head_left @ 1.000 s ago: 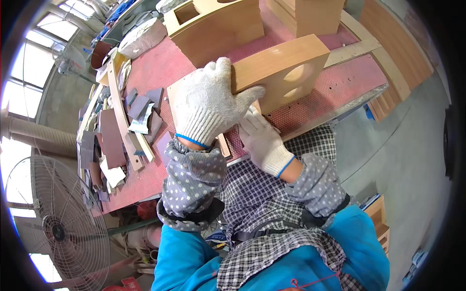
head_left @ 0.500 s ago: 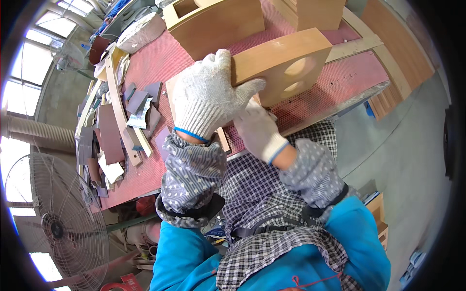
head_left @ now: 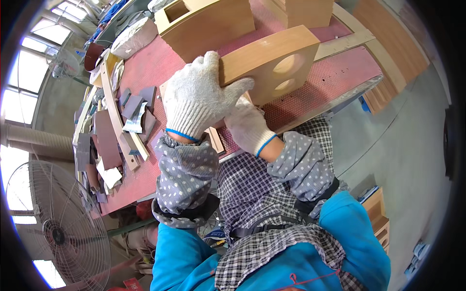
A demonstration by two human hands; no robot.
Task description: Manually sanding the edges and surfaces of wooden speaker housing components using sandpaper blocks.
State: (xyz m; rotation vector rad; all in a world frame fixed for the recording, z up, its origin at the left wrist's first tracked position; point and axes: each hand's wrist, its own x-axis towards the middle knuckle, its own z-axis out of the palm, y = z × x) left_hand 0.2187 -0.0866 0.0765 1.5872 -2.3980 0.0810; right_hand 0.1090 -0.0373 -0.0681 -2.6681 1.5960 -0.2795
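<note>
A pale wooden box with a curved top and round holes in its near side (head_left: 269, 60) stands on a red textured mat (head_left: 340, 72). My left hand (head_left: 199, 97), in a white knitted glove, is closed over the box's left end, thumb stretched along the near side. Just below that thumb, my right hand (head_left: 247, 125), gloved too, presses against the box's near lower left part. Its fingers are bent and mostly hidden; whatever they hold does not show. A pale wooden edge (head_left: 214, 140) shows beneath the left wrist.
Another curved wooden box (head_left: 208, 29) stands behind, and a wooden block (head_left: 308, 12) at the far right. Sandpaper pieces (head_left: 109, 138) and a long wooden strip (head_left: 114, 106) lie left. A large fan (head_left: 58, 235) stands lower left; wooden boards (head_left: 393, 43) are at right.
The whole view has shifted, so the table and boxes sit slightly further left. Both hands keep nearly the same place on the box.
</note>
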